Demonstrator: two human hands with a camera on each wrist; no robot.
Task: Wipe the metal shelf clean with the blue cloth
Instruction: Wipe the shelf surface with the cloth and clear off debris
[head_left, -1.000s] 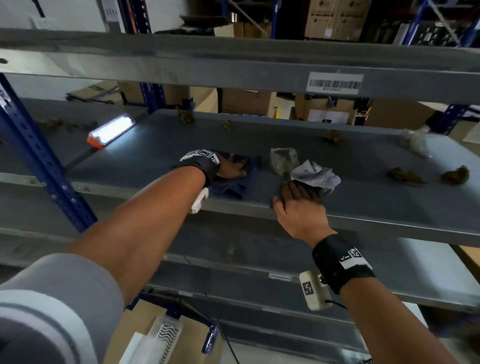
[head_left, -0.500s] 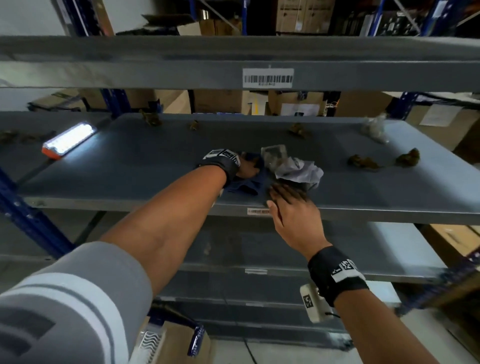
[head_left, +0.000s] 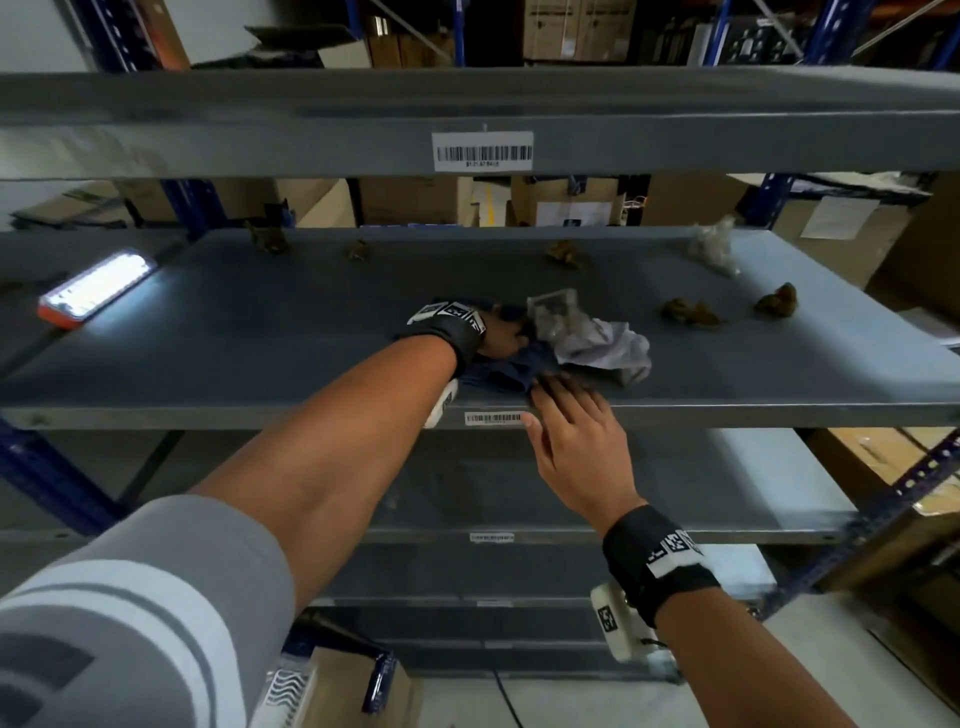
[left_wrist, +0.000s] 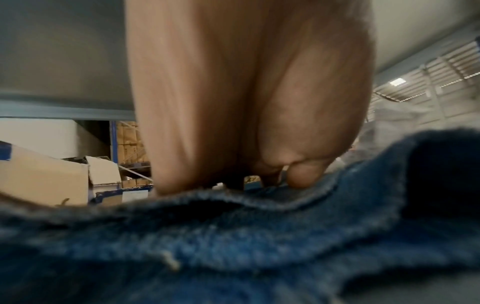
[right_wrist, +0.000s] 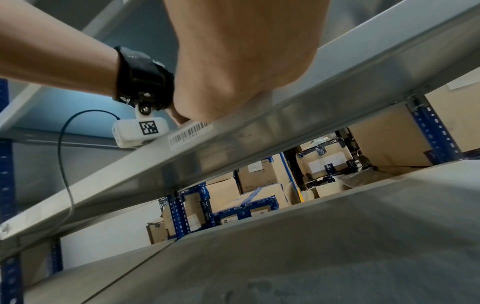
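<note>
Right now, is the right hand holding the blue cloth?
No. The right hand rests open on the metal shelf's front edge, while the left hand presses the blue cloth.

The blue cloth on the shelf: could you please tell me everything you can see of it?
The blue cloth is a dark blue, fuzzy fabric, terry-like in the left wrist view, with a stitched hem. It lies bunched and folded, not flat, near the front edge of the metal shelf. The left hand presses on it with its fingertips. The right hand rests at the shelf edge, its fingertips at the cloth's near right corner. Crumpled white paper lies against its right side.
</note>
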